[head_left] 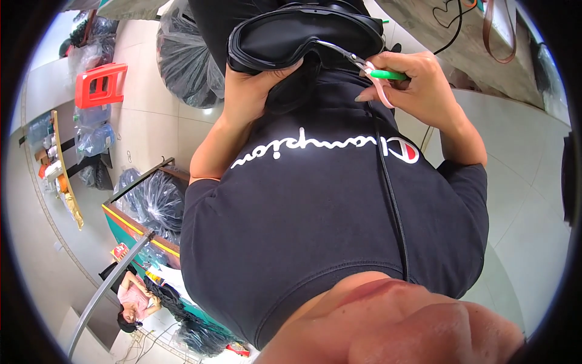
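Gripping a black padded piece from below with the left hand: thumb pressed up against its lower rim, fingers hidden behind it. Pinching small snips in the right hand, fingers curled round the green and pink handle, fingertips drawn together, metal blades reaching toward the left hand and touching the lower edge of the black piece. Whether open or closed, those blades, cannot tell. Sitting between the two hands, that black piece, curved like a goggle frame with a raised rim, held just above a black shirt with white lettering across the chest. Running down from beside the right hand over the shirt, a thin black cord.

Beyond the left hand, a bulging clear plastic bag on the tiled floor; further out on that side, a red stool and more bagged goods. Well below the left forearm, a teal-sided bin holding dark wrapped bundles, a grey pole leaning across it, and another person in pink seated far off. Past the right hand, a worktop with a black cable and a brown strap lying on it.
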The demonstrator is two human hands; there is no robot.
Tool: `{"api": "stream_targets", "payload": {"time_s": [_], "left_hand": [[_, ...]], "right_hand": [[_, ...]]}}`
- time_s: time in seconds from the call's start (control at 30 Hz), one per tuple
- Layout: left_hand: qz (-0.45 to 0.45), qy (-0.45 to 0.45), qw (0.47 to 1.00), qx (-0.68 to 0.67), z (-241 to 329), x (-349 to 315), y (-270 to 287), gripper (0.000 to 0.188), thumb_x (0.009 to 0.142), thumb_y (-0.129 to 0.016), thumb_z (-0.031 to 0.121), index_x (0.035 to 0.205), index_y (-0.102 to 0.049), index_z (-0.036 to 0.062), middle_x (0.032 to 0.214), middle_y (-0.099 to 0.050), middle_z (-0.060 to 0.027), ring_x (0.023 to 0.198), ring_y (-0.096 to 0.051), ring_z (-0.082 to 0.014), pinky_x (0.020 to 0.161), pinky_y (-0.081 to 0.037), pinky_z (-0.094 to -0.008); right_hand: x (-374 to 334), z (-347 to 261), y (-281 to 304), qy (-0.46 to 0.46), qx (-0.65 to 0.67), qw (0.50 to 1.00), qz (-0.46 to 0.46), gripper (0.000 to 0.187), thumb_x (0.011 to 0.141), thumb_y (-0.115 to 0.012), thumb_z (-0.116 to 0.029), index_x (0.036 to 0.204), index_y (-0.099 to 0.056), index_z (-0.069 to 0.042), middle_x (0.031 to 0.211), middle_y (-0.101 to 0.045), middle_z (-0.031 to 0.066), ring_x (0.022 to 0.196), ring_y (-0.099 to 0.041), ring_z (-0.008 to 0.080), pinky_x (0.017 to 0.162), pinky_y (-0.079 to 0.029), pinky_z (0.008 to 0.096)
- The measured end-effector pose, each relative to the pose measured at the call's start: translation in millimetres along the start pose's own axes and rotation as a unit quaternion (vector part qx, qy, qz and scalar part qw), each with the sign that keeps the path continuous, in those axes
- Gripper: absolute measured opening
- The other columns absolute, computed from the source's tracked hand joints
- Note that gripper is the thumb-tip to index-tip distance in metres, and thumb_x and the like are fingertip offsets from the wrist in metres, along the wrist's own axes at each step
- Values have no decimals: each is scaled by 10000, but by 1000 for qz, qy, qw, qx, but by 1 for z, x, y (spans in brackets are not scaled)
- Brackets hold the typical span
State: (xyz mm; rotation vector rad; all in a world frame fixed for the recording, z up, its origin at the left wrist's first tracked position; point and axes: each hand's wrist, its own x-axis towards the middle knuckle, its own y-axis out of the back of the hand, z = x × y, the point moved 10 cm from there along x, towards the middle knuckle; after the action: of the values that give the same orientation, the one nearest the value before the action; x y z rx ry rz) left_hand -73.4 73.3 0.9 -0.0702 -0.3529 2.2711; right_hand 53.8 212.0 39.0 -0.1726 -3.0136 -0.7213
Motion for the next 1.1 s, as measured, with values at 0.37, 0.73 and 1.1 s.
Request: {"api": "stream_targets", "payload": {"time_s": [0.37,0.73,1.1], "left_hand": [[-30,-21,999,22,5,0,-2,408,744,-704,-98,1129,-592,-22,1085,-654,-97,997,-623,-174,901,-491,-294],[-63,-29,997,33,11,2,-8,416,736,-710,-103,1127,-590,-27,1076,-655,-95,989,-623,-169,889,-502,-294],[-88,-4,996,27,9,4,-10,426,716,-730,-101,1112,-595,-21,1046,-663,-82,973,-626,-159,871,-509,-297]], "right_hand": [[1,1,2,-2,26,999,-21,115,765,-614,54,880,-614,45,635,-618,41,656,-690,109,523,-467,153],[5,-3,6,-25,-20,996,-80,81,781,-626,21,857,-618,46,637,-602,47,697,-700,129,525,-459,153],[6,-3,9,-37,-27,991,-123,102,771,-636,19,862,-608,56,619,-574,52,674,-690,118,520,-463,160]]}}
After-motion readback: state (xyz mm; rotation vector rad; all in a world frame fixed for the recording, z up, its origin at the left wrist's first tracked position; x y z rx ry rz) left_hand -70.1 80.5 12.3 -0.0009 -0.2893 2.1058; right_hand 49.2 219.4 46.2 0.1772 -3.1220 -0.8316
